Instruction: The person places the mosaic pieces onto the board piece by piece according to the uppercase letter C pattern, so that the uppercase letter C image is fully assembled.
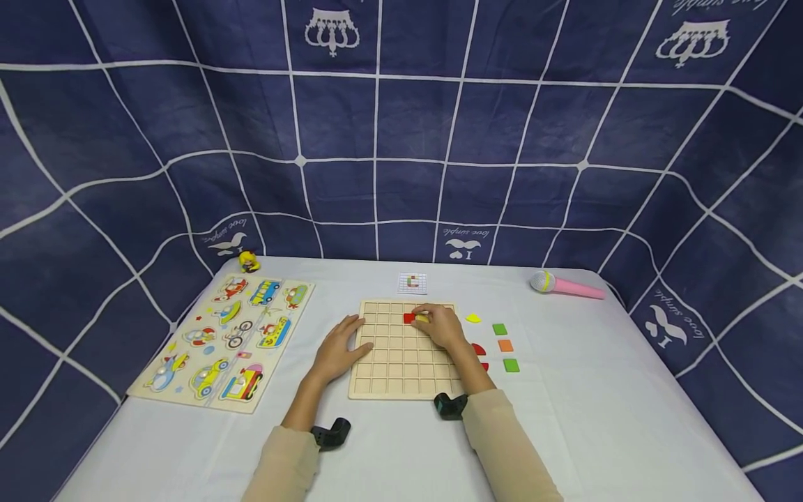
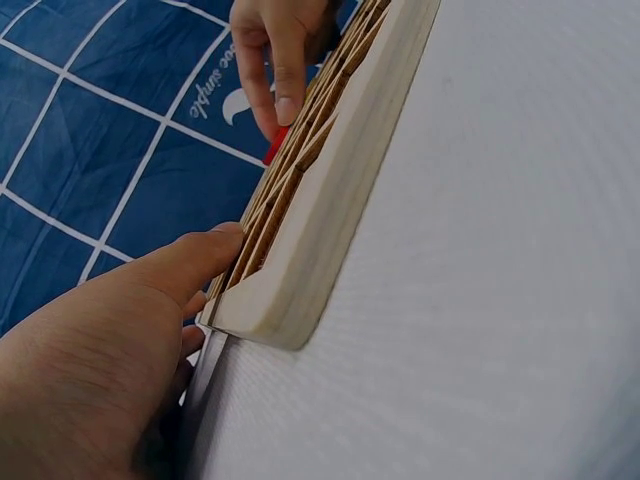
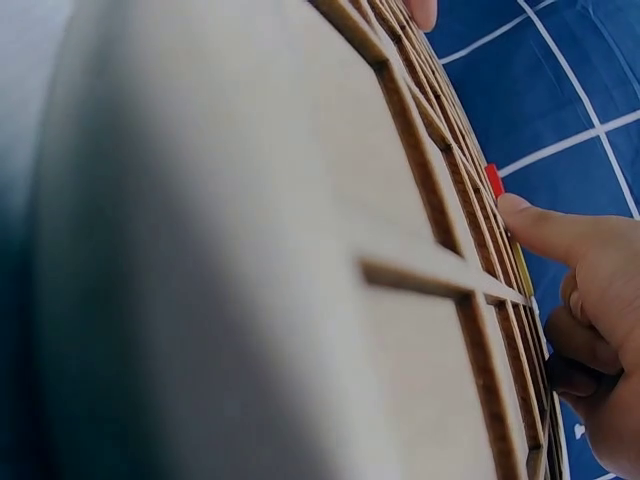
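Observation:
A pale wooden grid board (image 1: pixel 401 385) lies on the table before me. My left hand (image 1: pixel 335 352) rests at its left side, fingers extended along the edge; in the left wrist view the thumb lies on the rim. At the board's far part, my right hand (image 1: pixel 442 326) has its thumb and forefinger around a yellow piece (image 1: pixel 422 318), partly hidden by the fingers. Immediately left of it, a red piece (image 1: pixel 409 318) stands out above the grid. The right wrist view has the thumb tip right at this red piece (image 3: pixel 494 180), with the yellow piece (image 3: pixel 523 270) low along the grid.
Right of the board lie a yellow piece (image 1: pixel 473 318), two green squares (image 1: pixel 511 365), an orange square (image 1: pixel 505 345) and red rounded pieces (image 1: pixel 479 349). A pattern card (image 1: pixel 412 283) is behind it. A vehicle puzzle (image 1: pixel 213 341), yellow-haired figurine (image 1: pixel 248 261) and pink microphone (image 1: pixel 567 285) lie farther out.

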Action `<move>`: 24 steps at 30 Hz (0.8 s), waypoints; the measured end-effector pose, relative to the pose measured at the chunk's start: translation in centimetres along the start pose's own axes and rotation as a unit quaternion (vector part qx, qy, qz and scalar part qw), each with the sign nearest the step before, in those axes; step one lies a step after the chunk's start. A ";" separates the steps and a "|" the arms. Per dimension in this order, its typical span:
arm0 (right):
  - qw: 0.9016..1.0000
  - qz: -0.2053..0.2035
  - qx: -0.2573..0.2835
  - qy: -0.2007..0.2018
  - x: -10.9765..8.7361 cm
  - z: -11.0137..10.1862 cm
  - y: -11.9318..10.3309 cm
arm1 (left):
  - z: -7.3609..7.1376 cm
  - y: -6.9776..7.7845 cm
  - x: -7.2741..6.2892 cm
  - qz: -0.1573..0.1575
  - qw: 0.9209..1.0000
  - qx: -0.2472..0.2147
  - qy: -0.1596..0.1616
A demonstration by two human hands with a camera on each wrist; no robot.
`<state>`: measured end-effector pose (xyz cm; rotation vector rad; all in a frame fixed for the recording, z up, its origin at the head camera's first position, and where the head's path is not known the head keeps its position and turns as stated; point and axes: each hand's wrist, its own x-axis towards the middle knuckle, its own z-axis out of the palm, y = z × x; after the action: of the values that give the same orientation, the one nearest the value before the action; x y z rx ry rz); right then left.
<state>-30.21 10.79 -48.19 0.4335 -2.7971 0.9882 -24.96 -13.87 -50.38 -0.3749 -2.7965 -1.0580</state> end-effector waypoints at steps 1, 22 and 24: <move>1.000 0.001 -0.003 -0.001 0.0 0.0 0.0 | 0.0 0.0 0.0 0.000 1.000 0.000 -0.001; 0.997 0.049 0.032 0.051 -1.5 -5.3 3.6 | 0.3 0.0 -0.2 -0.003 1.000 0.003 0.002; 0.997 0.052 0.015 0.053 -1.5 -6.6 4.3 | 0.2 0.1 -0.1 -0.004 1.000 0.005 0.002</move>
<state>-29.88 18.49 -45.93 0.2328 -2.7372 1.0446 -24.81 -13.72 -50.53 -0.3593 -2.8014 -1.0450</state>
